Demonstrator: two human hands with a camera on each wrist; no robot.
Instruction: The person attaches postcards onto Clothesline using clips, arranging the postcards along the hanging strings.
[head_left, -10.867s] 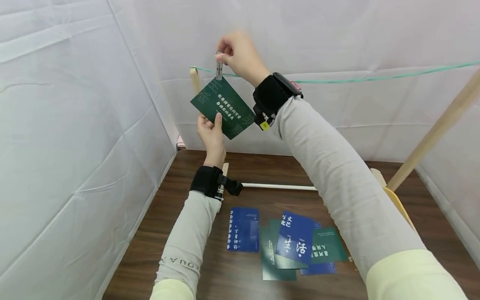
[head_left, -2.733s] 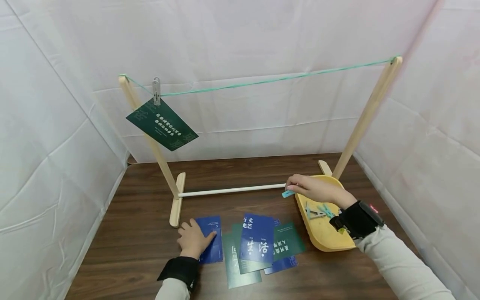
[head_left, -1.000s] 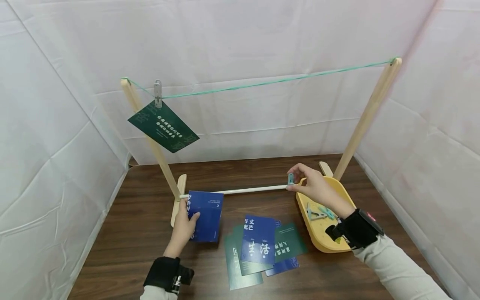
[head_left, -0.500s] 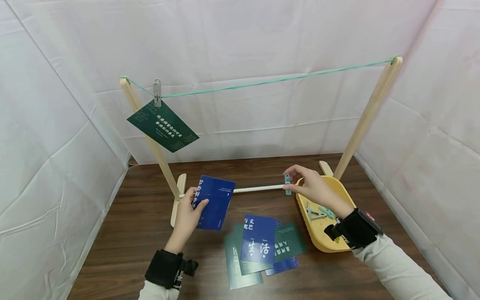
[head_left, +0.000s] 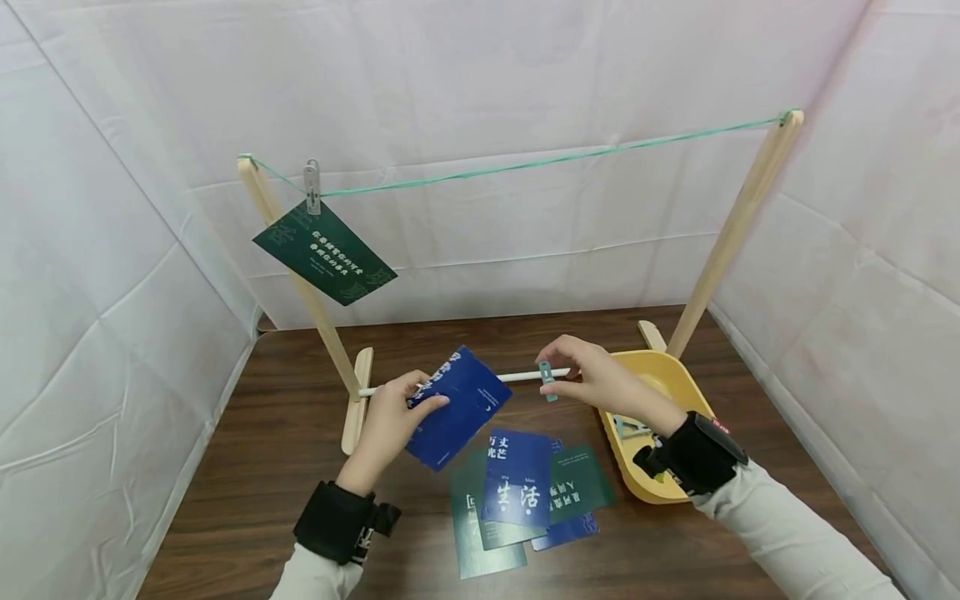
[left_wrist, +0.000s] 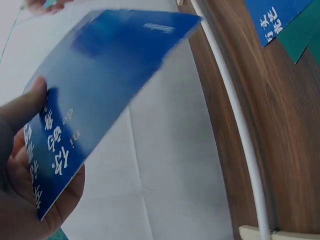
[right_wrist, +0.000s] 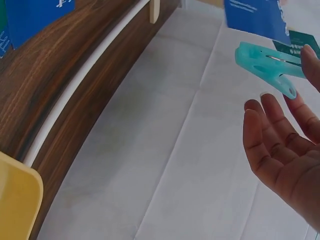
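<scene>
One blue card (head_left: 461, 408), presumably light, bendy and best held flat by its edge, is pinched by the left hand (head_left: 390, 421) above the tabletop (head_left: 262, 467) between its left and right edges; one clothespin (head_left: 548, 382), likely stiff-sprung, pinched handle-end by the right hand (head_left: 592, 381).

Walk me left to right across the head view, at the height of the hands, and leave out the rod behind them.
Left wooden post → left hand → the blue card it holds → clothespin → right hand pinching it → yellow tray.
</scene>
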